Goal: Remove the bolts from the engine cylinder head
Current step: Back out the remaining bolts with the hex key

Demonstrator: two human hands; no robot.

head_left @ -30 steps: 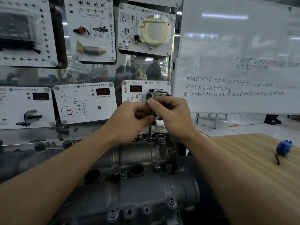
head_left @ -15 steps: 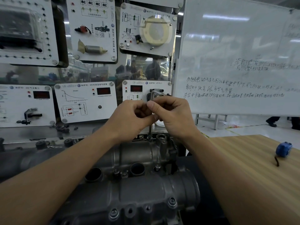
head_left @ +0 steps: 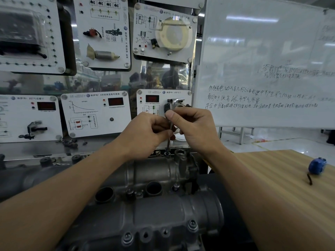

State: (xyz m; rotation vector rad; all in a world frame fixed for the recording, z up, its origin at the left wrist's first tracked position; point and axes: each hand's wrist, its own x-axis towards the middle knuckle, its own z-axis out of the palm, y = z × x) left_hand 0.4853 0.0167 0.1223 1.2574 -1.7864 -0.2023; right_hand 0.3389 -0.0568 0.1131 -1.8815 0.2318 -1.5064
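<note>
Left hand (head_left: 145,134) and right hand (head_left: 195,129), close together, both pinch a thin upright metal hex key (head_left: 169,136) (tip seated in a bolt (head_left: 166,153)) above the grey cast-metal cylinder head (head_left: 154,178).

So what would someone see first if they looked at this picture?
First come the two bare hands in the middle: the left hand and right hand pinch a thin metal tool standing upright on a bolt at the back of the grey metal engine cylinder head. Next, the big white board with handwriting fills the upper right. A small blue tape measure lies on the wooden table at the right.
</note>
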